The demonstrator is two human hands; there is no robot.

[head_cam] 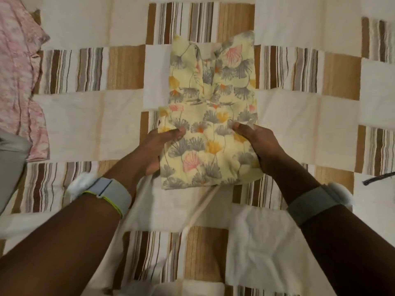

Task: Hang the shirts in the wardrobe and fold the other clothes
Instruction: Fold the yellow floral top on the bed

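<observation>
Both hands (pixel 162 144) (pixel 254 142) gripping folded floral garment (pixel 210 116)

The fingers of both hands, left (pixel 159 146) and right (pixel 259 146), are tucked under the floral garment (pixel 210 116), out of sight. The pink cloth (pixel 20 82) and a grey object (pixel 10 167), perhaps a pillow, run off the left edge. A dark item (pixel 379 178) is cut by the right edge.
</observation>
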